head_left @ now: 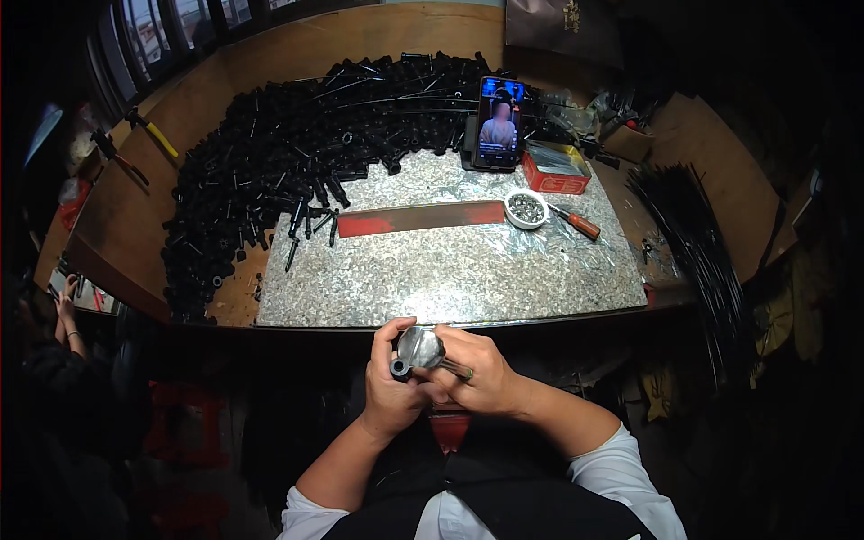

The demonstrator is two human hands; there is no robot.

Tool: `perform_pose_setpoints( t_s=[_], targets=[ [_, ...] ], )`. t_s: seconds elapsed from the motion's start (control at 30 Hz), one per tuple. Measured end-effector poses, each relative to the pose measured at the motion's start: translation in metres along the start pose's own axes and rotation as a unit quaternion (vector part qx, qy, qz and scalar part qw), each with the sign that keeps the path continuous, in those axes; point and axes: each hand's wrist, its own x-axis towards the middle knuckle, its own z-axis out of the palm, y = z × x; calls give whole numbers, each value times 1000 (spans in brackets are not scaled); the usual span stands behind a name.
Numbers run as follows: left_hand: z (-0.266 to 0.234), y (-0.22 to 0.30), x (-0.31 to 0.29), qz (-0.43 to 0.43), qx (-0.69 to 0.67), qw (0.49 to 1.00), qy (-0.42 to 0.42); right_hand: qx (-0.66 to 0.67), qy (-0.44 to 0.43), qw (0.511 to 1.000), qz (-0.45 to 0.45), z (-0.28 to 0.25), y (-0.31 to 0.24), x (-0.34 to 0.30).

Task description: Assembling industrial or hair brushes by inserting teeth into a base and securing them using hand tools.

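Close to my body, just off the table's near edge, both hands are together. My left hand [393,382] is closed around a short black tube [400,367], its round open end facing up. A shiny silvery rounded piece [420,347] sits between the two hands, against the tube; its kind is unclear. My right hand [483,373] is closed, its fingertips at the edge of the silvery piece. A thin rod-like thing [457,369] sticks out by its fingers, mostly hidden by them.
Black tubular parts [297,135] are heaped behind and left of a speckled slab [432,279]. On it stand a red-grey strip [423,218], a white bowl [526,210] of small metal pieces, an orange-handled screwdriver [580,223], a red box [555,171] and a phone [499,124]. Black rods [697,243] hang right.
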Motion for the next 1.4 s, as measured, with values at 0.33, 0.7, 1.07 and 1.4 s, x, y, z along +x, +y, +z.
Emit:
perform_pose_setpoints(
  t_s=[0.33, 0.7, 1.07, 1.4],
  targets=[
    [1, -2, 1, 55, 46, 997, 17, -9, 15, 1000, -6, 2, 0, -2],
    [7, 1, -13, 43, -9, 999, -1, 43, 154, 986, 57, -4, 4, 0],
    [8, 2, -12, 53, 5, 999, 3, 65, 127, 986, 87, -4, 2, -3],
    [11, 6, -8, 29, -37, 998, 36, 95, 82, 991, 45, 10, -4, -6]
  ],
)
